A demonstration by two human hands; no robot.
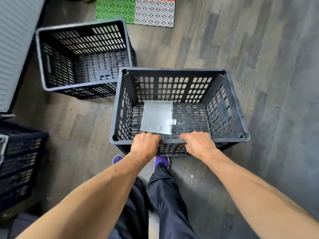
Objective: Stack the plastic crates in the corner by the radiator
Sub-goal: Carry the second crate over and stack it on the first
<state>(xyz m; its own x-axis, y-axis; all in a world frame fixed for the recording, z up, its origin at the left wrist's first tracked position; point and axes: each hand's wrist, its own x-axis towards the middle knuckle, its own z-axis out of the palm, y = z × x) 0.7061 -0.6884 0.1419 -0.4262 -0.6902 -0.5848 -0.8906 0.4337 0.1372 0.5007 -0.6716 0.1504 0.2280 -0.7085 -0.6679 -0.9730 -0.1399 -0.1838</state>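
I am clenching both grips, left hand [145, 145] and right hand [198, 145], over the near rim of the near crate [172, 87], whose long axis is running left to right. The far crate [57, 66] is sitting far-left beside the radiator [12, 49], closer to my left hand.

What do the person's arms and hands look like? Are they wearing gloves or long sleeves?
No gloves and no long sleeves. The left forearm and right forearm are bare right to the picture's edge. The left hand and right hand are bare too. I see no watch, bracelet or ring, though the fingers are partly hidden.
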